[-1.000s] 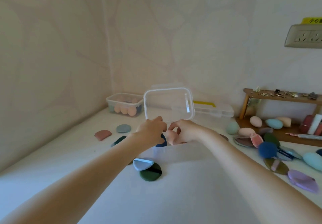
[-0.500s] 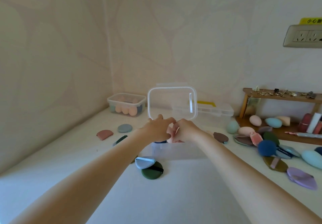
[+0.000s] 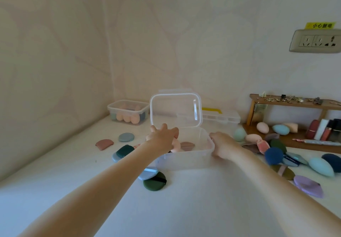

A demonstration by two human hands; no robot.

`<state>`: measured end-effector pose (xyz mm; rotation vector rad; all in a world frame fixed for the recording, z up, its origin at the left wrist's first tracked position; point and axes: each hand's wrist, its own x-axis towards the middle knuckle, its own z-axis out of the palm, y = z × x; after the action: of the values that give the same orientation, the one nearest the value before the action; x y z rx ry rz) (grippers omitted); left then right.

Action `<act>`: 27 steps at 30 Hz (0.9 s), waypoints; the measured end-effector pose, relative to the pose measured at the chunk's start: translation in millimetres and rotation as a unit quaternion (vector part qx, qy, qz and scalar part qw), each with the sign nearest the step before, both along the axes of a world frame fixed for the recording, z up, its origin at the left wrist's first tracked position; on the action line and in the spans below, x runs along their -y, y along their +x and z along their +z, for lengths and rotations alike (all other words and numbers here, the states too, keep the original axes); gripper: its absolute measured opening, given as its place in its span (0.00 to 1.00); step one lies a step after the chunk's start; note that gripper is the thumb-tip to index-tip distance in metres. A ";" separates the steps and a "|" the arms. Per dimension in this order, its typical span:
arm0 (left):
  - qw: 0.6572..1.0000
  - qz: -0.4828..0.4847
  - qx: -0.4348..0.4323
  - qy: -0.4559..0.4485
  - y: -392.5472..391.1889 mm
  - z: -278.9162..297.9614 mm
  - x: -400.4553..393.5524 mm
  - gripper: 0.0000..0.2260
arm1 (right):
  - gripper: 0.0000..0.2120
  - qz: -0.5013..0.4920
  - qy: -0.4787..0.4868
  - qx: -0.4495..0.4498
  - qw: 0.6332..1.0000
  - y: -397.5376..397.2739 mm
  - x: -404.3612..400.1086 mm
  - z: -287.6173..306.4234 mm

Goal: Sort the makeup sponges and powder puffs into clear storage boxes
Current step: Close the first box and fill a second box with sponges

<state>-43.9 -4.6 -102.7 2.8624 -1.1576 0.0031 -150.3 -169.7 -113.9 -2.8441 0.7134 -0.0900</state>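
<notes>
A clear storage box (image 3: 184,160) stands on the white table with its clear lid (image 3: 175,109) held upright at the back rim. Inside lie a pink sponge (image 3: 176,147) and a brown puff (image 3: 186,145). My left hand (image 3: 162,138) grips the lid's lower left edge, above the box's left end. My right hand (image 3: 224,145) holds the box's right wall. Loose puffs lie left of the box: dusty pink (image 3: 103,143), grey-blue (image 3: 126,136), dark teal (image 3: 125,151), light blue (image 3: 147,173) and dark green (image 3: 154,181).
A second clear box (image 3: 128,112) with peach sponges sits in the back corner. A flat case with a yellow handle (image 3: 221,117) lies behind. To the right are a wooden shelf (image 3: 295,102), several sponges and puffs, a navy puff (image 3: 274,155) and a lilac puff (image 3: 308,186).
My right hand left the lid's lower edge and moved right to the box's end wall. My left hand stayed at the lid. The brown puff now shows inside the box.
</notes>
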 end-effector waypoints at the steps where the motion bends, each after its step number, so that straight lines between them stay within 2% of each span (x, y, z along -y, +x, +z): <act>1: 1.000 -0.007 0.000 -0.005 0.3 -0.3 -2.0 0.17 | 0.09 -0.030 0.006 0.042 0.999 0.1 0.4 0.8; 3: 1.000 -0.016 -0.013 -0.018 -1.9 0.7 -4.9 0.17 | 0.14 -0.105 0.072 0.123 0.984 -1.2 1.0 12.9; 4: 0.999 -0.021 -0.021 -0.025 -4.5 2.2 -5.5 0.17 | 0.17 -0.134 0.152 0.160 0.966 -1.4 1.7 20.8; 6: 0.999 -0.030 -0.032 -0.029 -7.9 2.7 -2.7 0.17 | 0.21 -0.143 0.348 0.198 0.905 -5.6 -5.1 36.6; 8: 0.998 -0.029 -0.038 -0.037 -8.8 3.4 1.2 0.16 | 0.20 -0.126 0.391 0.200 0.889 -10.2 -14.1 44.8; 10: 0.997 -0.020 -0.041 -0.061 -9.4 9.3 3.1 0.14 | 0.18 -0.121 0.374 0.237 0.888 -13.6 -18.0 52.1; 12: 0.995 -0.034 -0.040 -0.079 -13.8 19.3 4.0 0.14 | 0.18 -0.116 0.329 0.245 0.905 -19.4 -17.1 64.5; 15: 0.993 -0.087 -0.048 -0.067 -31.6 30.2 11.4 0.12 | 0.16 -0.099 0.218 0.129 0.962 -34.7 -12.9 84.6; 17: 0.991 -0.111 -0.064 -0.048 -45.5 27.5 19.0 0.12 | 0.19 -0.101 0.205 0.020 0.973 -45.4 -12.0 87.2; 19: 0.989 -0.117 -0.078 -0.037 -54.8 17.5 28.7 0.12 | 0.21 -0.110 0.206 -0.051 0.971 -55.8 -11.2 82.5; 24: 0.994 -0.067 -0.059 -0.059 -62.5 -1.4 53.8 0.16 | 0.14 -0.100 0.079 -0.068 0.990 -66.2 -3.8 72.6; 26: 0.996 -0.056 -0.046 -0.052 -67.4 -1.4 62.4 0.18 | 0.07 -0.073 -0.002 -0.045 0.996 -62.0 -2.1 72.5; 27: 0.997 -0.050 -0.044 -0.049 -69.3 -0.6 65.2 0.18 | 0.07 -0.058 -0.020 -0.025 0.998 -57.8 -3.0 72.0</act>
<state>-113.2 -69.8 -103.3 2.6879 -1.2459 -0.0682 -208.2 -166.7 -41.9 -2.8507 0.8973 -0.0525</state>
